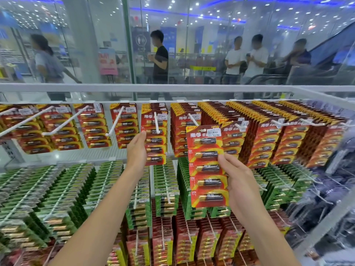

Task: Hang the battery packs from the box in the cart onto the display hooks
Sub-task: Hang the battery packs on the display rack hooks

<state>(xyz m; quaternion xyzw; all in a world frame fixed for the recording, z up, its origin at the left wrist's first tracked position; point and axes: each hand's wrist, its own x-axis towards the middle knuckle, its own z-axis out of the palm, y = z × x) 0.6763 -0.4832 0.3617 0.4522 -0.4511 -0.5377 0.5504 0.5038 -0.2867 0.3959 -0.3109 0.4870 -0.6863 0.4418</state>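
Observation:
My right hand point(240, 181) grips a red and yellow battery pack point(206, 166) by its right edge and holds it upright in front of the top row, just below a white hook point(193, 120). My left hand point(137, 148) holds the left edge of another red battery pack point(155, 139) that hangs on a white display hook point(156, 122). The top row of the display carries red battery packs on white hooks, sparse on the left and densely filled on the right. The cart and box are out of view.
Green battery packs point(57, 189) fill the hooks of the middle row and more red packs point(184, 242) hang in the bottom row. Long bare hooks point(63, 121) stick out at the upper left. Behind a glass wall several people point(245, 60) stand and walk.

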